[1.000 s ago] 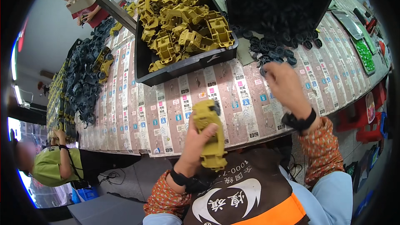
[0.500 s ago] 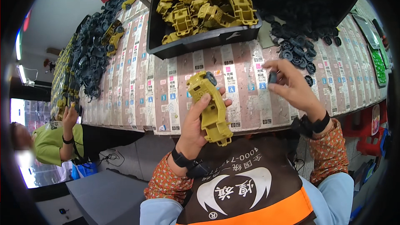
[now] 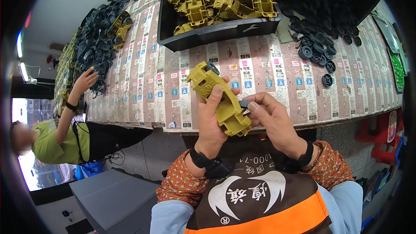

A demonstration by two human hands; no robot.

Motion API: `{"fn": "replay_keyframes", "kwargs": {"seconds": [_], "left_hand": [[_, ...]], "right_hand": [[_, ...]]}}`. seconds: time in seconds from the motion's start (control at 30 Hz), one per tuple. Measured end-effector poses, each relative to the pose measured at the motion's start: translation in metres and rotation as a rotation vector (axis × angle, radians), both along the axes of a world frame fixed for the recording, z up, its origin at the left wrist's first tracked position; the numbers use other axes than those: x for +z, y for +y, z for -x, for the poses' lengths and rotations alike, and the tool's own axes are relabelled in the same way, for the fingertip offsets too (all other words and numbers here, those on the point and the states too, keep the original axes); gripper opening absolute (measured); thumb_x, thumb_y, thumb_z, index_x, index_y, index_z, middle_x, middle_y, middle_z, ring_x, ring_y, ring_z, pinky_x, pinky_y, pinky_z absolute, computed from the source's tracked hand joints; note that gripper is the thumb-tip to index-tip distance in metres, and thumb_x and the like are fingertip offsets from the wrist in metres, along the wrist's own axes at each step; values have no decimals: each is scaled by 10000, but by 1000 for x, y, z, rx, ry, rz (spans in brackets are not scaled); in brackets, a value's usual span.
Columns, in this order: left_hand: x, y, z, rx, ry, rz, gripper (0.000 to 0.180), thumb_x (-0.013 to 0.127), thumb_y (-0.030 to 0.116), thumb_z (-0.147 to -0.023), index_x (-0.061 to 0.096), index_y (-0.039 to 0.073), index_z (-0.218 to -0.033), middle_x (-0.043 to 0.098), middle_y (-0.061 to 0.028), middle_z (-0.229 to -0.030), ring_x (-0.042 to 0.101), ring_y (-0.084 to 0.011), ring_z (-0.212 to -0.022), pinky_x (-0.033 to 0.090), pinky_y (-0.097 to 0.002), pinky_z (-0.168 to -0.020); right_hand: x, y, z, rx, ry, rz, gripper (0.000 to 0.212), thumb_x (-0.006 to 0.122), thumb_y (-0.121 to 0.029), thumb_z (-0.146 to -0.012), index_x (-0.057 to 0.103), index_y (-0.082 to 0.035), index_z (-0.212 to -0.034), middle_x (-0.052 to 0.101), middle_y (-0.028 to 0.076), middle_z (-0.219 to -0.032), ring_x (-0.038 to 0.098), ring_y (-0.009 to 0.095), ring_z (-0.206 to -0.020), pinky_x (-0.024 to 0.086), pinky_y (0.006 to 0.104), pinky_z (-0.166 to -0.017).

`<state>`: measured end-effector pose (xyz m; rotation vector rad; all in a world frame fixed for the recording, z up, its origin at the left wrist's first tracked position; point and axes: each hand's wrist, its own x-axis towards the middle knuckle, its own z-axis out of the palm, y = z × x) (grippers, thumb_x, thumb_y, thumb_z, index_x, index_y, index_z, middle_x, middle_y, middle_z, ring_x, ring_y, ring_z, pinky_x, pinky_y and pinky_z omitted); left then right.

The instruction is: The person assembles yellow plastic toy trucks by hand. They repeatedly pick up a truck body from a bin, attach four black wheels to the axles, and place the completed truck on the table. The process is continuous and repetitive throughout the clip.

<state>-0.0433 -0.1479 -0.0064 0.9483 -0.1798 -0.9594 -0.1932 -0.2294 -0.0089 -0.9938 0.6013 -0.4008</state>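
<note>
Left hand (image 3: 210, 123): grip wrapped around the yellow car body (image 3: 227, 112), above the near edge of the surface (image 3: 310, 104). Right hand (image 3: 277, 123): grip pinches a dark wheel (image 3: 245, 103) at its side. Body appears light, stiff plastic; hold by its flanks.

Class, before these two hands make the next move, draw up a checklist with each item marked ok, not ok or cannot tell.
1. Left hand grips the yellow car body: ok.
2. Right hand pinches a dark wheel at the car's right side: ok.
3. That wheel is fully seated: cannot tell, fingers partly hide it.
4. A front wheel shows at the end farther from the person: ok.
5. Spare wheels lie on the table: ok.
6. Spare wheels are neatly lined up: not ok, they lie scattered and heaped.
</note>
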Motion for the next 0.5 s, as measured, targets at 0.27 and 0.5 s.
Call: {"fn": "replay_keyframes", "kwargs": {"seconds": [0.27,0.5], "left_hand": [[-5,1,3,97,-101,60,419,669,191,-1016,463,77,-1363,596,-114,-1298,681,-209,-1047,643,-352,-787],[-3,0,5,104,-214,32,410,675,196,-1009,495,74,-1358,617,-99,-1265,687,-183,-994,621,-302,-747]], "right_hand": [[-3,6,3,34,3,-5,245,538,-184,-1088,568,4,-1241,669,50,-1012,654,86,-872,567,252,-735],[-8,8,8,86,19,338,242,542,-77,-1053,577,24,-1270,642,52,-1087,608,98,-984,531,278,-855]]}}
